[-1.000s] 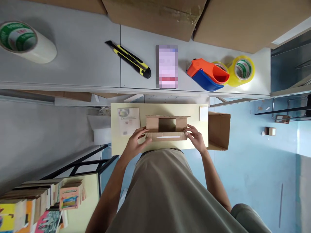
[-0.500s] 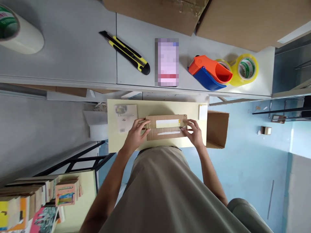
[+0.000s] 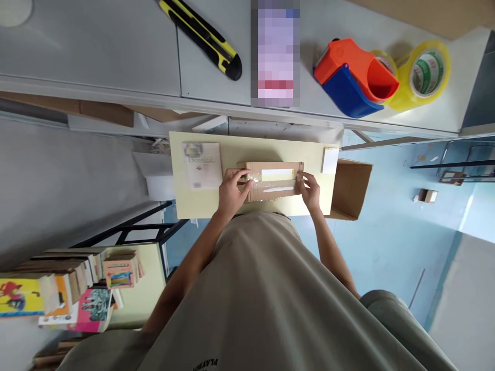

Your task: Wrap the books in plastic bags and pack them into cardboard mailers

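Note:
A small cardboard box (image 3: 276,191) with white label strips and shiny clear tape lies on the pale yellow table (image 3: 201,202) in front of my body. My left hand (image 3: 233,193) grips its left end, thumb on the top near crinkled tape and fingers at the far corner. At the opposite end, my right hand (image 3: 309,191) is closed on the box's edge with bent fingers. A printed booklet (image 3: 204,165) lies left of the box, and a small white card box (image 3: 329,160) sits to the right.
On the grey shelf are a yellow-black utility knife (image 3: 204,38), an orange-blue tape dispenser (image 3: 353,77), a tape roll (image 3: 429,76) and a blurred-out flat rectangle (image 3: 275,56). An open carton (image 3: 351,189) stands right of the table. Books (image 3: 69,283) are stacked at lower left.
The view has shifted, with the shelf now nearer. The box has tilted or turned slightly, showing its far side. My left thumb has moved onto the taped left end.

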A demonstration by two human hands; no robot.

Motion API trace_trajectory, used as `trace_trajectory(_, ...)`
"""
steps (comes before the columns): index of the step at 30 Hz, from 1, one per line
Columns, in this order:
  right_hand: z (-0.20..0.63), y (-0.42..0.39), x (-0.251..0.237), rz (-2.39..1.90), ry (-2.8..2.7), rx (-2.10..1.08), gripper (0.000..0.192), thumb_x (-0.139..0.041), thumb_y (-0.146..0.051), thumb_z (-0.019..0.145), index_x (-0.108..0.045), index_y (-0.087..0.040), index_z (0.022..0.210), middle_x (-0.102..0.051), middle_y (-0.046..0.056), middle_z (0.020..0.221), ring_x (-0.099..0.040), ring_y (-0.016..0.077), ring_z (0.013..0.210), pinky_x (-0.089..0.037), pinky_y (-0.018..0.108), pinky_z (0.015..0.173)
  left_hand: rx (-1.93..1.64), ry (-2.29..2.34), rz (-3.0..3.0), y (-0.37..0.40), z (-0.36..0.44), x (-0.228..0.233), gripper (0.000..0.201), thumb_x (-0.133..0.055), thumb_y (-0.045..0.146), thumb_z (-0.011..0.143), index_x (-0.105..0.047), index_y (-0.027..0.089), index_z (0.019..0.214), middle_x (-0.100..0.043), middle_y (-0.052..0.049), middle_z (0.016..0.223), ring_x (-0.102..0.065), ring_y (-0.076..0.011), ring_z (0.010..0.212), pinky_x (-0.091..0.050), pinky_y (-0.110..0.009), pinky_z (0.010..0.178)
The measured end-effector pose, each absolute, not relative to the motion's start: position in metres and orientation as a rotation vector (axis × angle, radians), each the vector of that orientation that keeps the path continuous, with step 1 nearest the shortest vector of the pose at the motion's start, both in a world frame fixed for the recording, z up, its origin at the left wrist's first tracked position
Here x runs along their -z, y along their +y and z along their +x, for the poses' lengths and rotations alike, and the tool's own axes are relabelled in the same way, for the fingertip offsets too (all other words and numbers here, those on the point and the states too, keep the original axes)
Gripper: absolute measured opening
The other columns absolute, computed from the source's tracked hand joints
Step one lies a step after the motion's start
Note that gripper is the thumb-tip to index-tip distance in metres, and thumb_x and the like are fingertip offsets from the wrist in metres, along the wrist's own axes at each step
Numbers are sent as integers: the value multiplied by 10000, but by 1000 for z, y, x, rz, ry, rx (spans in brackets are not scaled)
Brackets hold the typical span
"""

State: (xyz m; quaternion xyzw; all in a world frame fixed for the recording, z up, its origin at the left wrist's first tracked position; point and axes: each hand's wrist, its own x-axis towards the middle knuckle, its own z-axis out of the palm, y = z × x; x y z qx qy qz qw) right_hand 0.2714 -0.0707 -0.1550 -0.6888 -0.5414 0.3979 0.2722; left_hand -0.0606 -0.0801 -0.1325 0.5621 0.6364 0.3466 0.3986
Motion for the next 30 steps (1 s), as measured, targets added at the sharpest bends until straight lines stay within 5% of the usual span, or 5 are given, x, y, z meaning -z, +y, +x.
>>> trace_trajectory(10,289,-100,150,-1928,-1434,-934,527,-610,-610,1127,-828,-229,1418,-792,203,1493,-826,302,1211,-769,435,884,-840,1552,1363,-88,-37,148,261,-800,246,1049,-811,263,1309,-745,-88,1288,-811,-233,1171,-745,-346,991)
trace_trajectory(21,302,-99,164,-1982,-1498,-831,441,-673,-619,1094,-882,-270,1264,-844,141,1370,-852,311,1132,-758,550,1057,-887,1570,1178,-82,-26,192,180,-812,167,947,-825,238,1112,-815,-77,1178,-826,-226,1033,-715,-393,1023)
trace_trajectory(30,302,-84,172,-1836,-1373,-980,468,-715,-637,1031,-899,-236,1184,-849,143,1315,-845,291,1118,-743,504,1066,-900,1621,1147,-74,-29,193,171,-826,174,898,-819,231,1058,-832,-71,1152,-822,-211,987,-709,-374,999)
